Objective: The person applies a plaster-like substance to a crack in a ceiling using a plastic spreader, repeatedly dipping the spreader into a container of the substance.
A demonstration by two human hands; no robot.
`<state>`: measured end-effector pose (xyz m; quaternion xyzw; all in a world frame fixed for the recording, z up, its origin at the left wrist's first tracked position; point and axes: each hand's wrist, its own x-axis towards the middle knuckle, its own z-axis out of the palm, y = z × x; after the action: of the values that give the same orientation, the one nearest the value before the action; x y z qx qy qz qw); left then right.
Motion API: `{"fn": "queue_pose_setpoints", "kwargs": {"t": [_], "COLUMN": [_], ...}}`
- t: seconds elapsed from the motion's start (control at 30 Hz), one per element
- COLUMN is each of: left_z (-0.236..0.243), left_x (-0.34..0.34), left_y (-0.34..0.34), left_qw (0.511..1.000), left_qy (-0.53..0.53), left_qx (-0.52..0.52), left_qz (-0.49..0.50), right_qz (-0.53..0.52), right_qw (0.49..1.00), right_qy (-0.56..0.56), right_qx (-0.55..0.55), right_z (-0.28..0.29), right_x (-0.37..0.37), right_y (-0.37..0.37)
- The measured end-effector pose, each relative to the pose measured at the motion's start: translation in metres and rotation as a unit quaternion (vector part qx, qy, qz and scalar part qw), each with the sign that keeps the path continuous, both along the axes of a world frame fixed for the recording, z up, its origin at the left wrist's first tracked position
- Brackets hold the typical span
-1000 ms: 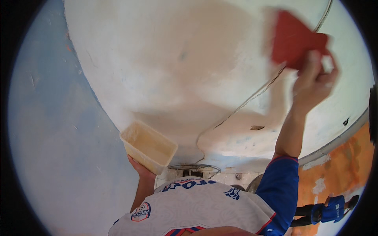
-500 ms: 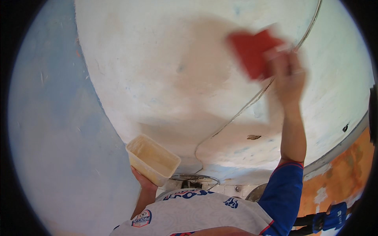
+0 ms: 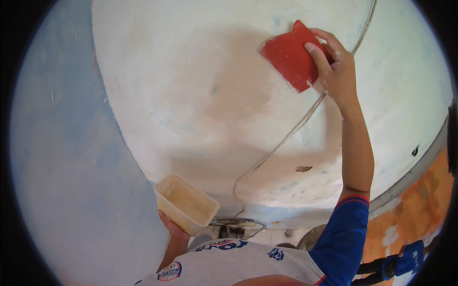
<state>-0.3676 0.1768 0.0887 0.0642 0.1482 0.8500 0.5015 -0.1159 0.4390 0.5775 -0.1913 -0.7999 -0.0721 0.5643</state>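
Observation:
My right hand (image 3: 336,66) is raised at the upper right, its thumb and fingers pinching a flat red putty spreader (image 3: 291,55). Pale residue lines the spreader's lower left edge, which lies close to the white wall (image 3: 191,95); whether it touches, I cannot tell. Low on the left, my left hand (image 3: 174,225) holds a rectangular cream plastic tub (image 3: 186,202) from beneath and the side. Pale smears coat the inside of the tub, and most of the left fingers are hidden behind it.
A cable (image 3: 286,138) runs diagonally over the wall down to a coil (image 3: 238,221) near the floor. Blue wall (image 3: 62,143) meets the white one at a left corner. Right of a hole (image 3: 303,168) is an orange wall (image 3: 410,205). Another person (image 3: 405,260) is at the lower right.
My right hand and the spreader have shifted slightly left and up, and their motion blur has gone. The tub has dropped a little in view, still held in my left hand.

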Motion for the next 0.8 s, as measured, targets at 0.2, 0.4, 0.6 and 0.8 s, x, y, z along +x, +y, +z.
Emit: {"fn": "queue_pose_setpoints", "kwargs": {"t": [0.2,0.4,0.6,0.8], "left_z": [-0.001,0.004,0.012,0.03], "left_x": [-0.004,-0.016,-0.029,-0.038], "left_y": [-0.001,-0.009,-0.034,-0.054], "left_qw": [0.999,0.998,0.998,0.996], "left_qy": [-0.018,-0.007,0.004,-0.003], "left_qx": [-0.025,-0.053,-0.049,-0.037], "left_qz": [-0.017,-0.027,-0.034,-0.078], "right_qz": [0.058,-0.016,0.06,-0.06], "right_qw": [0.963,0.996,0.981,0.972], "right_qy": [0.259,0.082,0.143,0.228], "right_qx": [0.042,-0.035,-0.113,-0.017], "right_z": [0.035,0.022,0.018,0.029], "right_x": [0.012,0.029,0.034,0.042], "right_y": [-0.016,-0.003,-0.018,-0.013]}}
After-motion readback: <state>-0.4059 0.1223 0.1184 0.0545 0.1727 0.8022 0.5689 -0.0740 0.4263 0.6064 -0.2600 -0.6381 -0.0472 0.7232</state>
